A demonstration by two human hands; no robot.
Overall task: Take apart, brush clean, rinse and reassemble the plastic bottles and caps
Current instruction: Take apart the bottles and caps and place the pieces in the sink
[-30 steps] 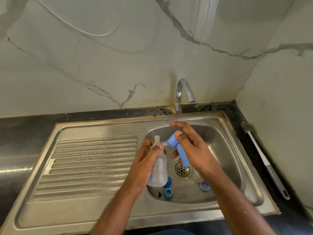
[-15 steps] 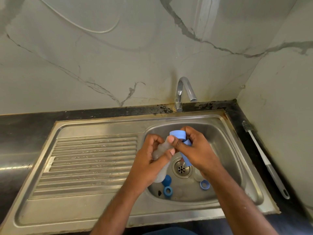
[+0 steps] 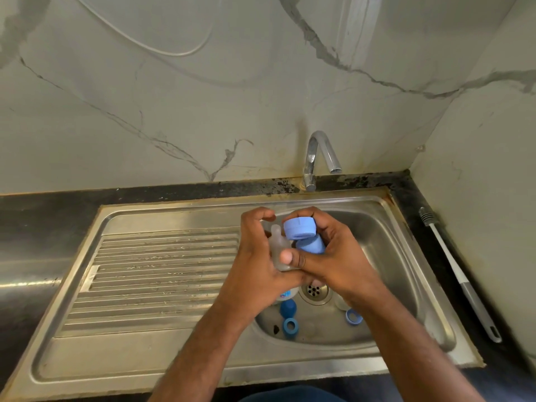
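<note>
While loose blue rings (image 3: 290,326) lie by the drain (image 3: 314,291) and a brush (image 3: 461,280) rests on the surface, the left hand (image 3: 258,265) grips a cloudy bottle (image 3: 279,250) over the sink (image 3: 406,256); the right hand (image 3: 336,256) holds a blue cap (image 3: 298,227).

A clear plastic bottle (image 3: 279,250) is held tilted above the basin beside a light-blue cap (image 3: 299,227). 3 blue cap pieces (image 3: 290,326) lie on the basin floor.
</note>
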